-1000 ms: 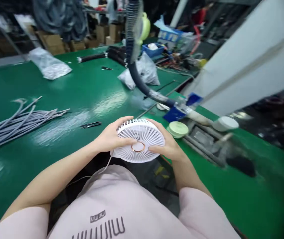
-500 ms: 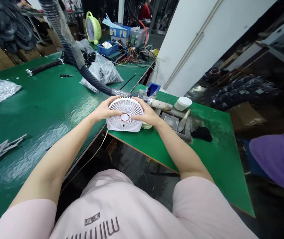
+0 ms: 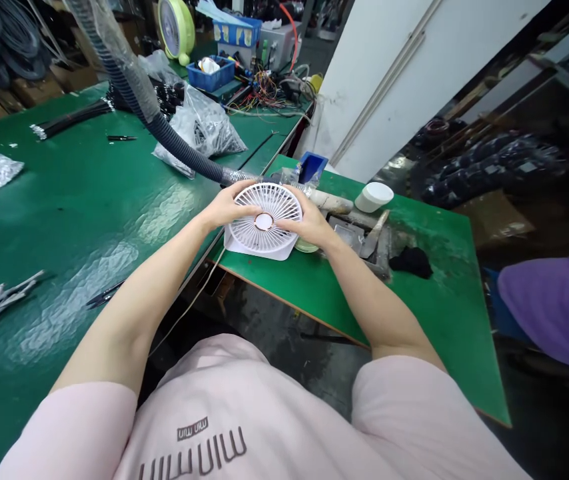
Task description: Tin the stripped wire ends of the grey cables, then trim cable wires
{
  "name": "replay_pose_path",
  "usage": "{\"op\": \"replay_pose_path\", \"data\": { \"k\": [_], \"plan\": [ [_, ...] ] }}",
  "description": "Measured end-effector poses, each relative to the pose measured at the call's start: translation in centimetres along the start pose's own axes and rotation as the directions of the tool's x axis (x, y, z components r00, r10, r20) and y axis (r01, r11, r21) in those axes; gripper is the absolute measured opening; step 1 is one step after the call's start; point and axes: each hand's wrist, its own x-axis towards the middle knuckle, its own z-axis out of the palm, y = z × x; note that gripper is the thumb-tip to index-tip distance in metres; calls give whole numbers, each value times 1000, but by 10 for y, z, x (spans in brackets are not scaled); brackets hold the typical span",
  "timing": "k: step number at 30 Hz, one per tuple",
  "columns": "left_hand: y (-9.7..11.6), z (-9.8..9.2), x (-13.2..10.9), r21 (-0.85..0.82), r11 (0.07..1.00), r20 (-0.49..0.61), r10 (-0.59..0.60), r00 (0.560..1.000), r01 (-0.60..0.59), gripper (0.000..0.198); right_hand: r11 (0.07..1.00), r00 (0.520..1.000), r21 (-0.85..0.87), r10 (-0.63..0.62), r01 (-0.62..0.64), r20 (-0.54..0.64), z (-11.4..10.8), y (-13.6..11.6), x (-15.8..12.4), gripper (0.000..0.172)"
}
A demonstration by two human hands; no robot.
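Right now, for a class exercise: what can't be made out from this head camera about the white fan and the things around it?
Head view:
- Back of the white desk fan: hidden by its own front and the hands.
- Grille rim: covered by the left hand and right hand.
- Pale green disc: partly hidden by the fan and right hand.
- Contents of the blue tray: too small to identify.
- Coiled cables: cut off by the top-left edge.

Long green-topped workbench (image 3: 79,200) runs toward the back; smaller scuffed green-topped table (image 3: 429,300) adjoins it. Tall white wall panel (image 3: 414,80) carries pale straight conduit (image 3: 384,80). Dark stained concrete floor (image 3: 309,367) below; brown cardboard boxes (image 3: 34,90) far left.
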Motion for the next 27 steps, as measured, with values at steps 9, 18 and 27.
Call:
{"op": "replay_pose_path", "data": {
  "k": [9,18,27],
  "plan": [
    [-12,7,7,-14,999,-121,41,992,-43,77,996,991,-89,-13,2,-130,13,3,-6,88],
    [-2,2,-5,117,989,-200,116,973,-94,74,976,977,-215,-79,35,-199,25,1,-12,82],
    [-4,69,-192,311,950,-179,29,983,29,17,968,981,-245,-97,54,-167,19,9,-10,80]
  ]
}}
